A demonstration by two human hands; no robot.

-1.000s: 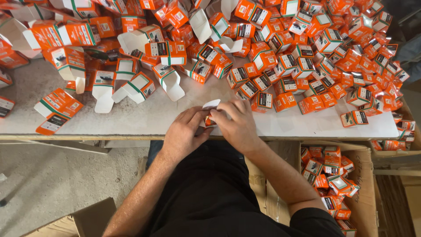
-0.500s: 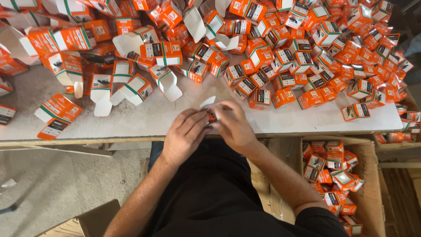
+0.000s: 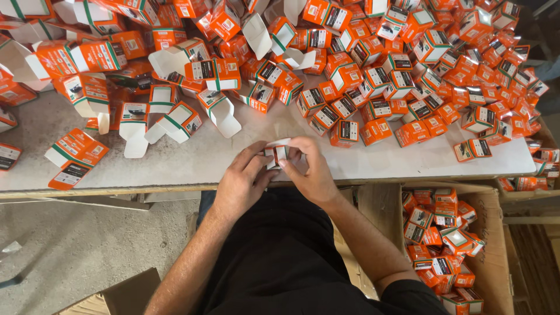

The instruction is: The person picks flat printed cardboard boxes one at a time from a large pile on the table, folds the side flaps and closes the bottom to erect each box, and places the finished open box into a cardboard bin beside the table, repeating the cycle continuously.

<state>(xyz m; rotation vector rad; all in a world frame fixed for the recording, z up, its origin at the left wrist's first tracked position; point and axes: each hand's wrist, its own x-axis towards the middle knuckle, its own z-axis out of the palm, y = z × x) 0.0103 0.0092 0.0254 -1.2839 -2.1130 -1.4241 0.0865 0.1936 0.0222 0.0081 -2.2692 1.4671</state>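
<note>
Both my hands meet at the near edge of a white table (image 3: 192, 160). My left hand (image 3: 242, 181) and my right hand (image 3: 312, 169) together hold one small orange and white carton (image 3: 276, 153), fingers pinching its flaps. Behind the hands, a large heap of closed small orange boxes (image 3: 408, 76) covers the table's right and middle. Open, unfolded cartons (image 3: 175, 119) with white flaps lie on the left.
A cardboard box (image 3: 496, 233) on the floor at lower right holds several closed orange boxes. Flat cartons (image 3: 76, 157) lie near the table's left front edge. Another cardboard piece (image 3: 116, 297) sits on the concrete floor at lower left.
My hands stay at the table edge on the same carton; the fingers have shifted slightly on its flaps. The view has tilted a little.
</note>
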